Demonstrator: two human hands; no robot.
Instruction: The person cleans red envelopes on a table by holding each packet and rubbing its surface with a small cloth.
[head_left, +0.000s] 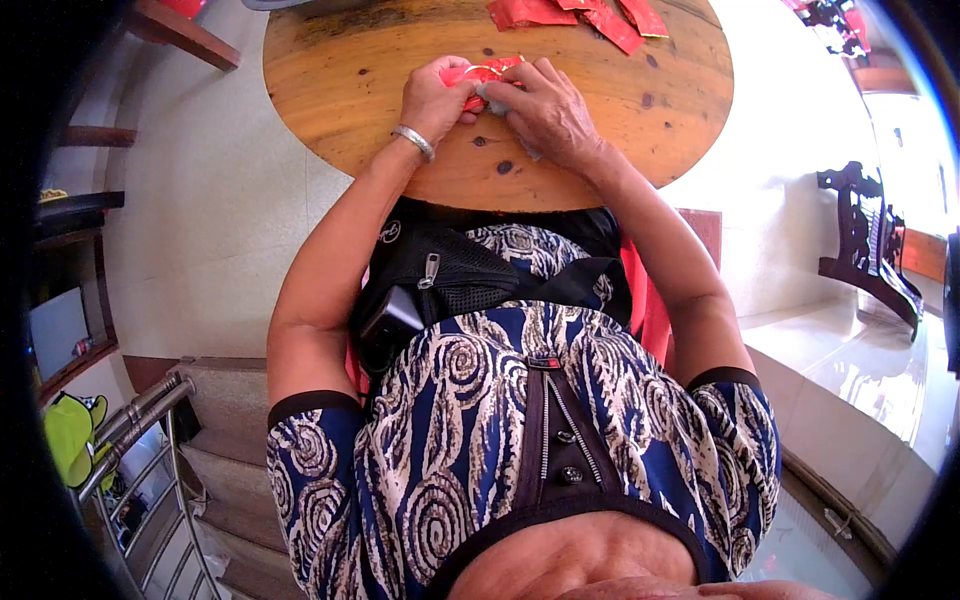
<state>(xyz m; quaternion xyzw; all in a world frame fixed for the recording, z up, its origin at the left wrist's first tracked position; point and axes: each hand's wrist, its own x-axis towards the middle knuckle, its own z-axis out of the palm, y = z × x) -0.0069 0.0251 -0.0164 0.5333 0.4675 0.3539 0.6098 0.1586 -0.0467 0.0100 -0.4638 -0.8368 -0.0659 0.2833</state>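
Over the round wooden table [400, 170], both hands meet at a shiny red packet [505, 66] with gold markings. My left hand [436, 100], with a silver bangle at the wrist, is closed on the packet's left side. My right hand [555, 112] has its fingers bent and pressed on the right side of it. A small pale grey piece [488, 96] shows between the hands; I cannot make out what it is. Farther back on the tabletop lie several loose red packets [612, 28], some overlapping.
A black bag [455, 275] rests on my lap against the table edge. A dark carved wooden chair [858, 250] stands to the right. At lower left are steps [235, 450] and a metal railing [175, 420] with a yellow-green item [70, 435] by it.
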